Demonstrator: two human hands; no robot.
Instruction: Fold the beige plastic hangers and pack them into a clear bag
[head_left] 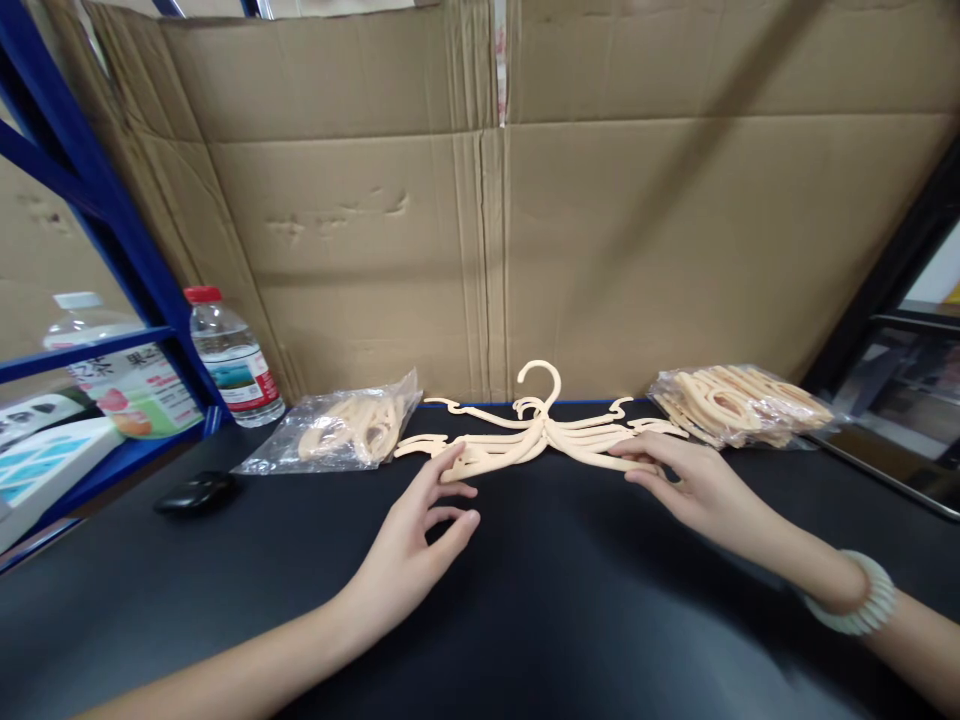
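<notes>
Several cream-coloured clothes hangers lie in a pile at the middle back of the dark table. The front clothes hanger (545, 432) has its hook pointing up. My right hand (701, 482), wearing a pale beaded bracelet (862, 597), pinches the right arm of this hanger between thumb and fingers. Over at its left end, my left hand (420, 530) has its fingers apart and the thumb away from the hanger. The left index fingertip is at the hanger's tip; whether it presses on it I cannot tell.
Clear bags of hangers lie at left (349, 430) and right (742, 402). A black computer mouse (196, 493) and a red-capped water bottle (234, 360) are on the left, beside a blue shelf frame (97, 190). Cardboard (360, 230) walls off the back.
</notes>
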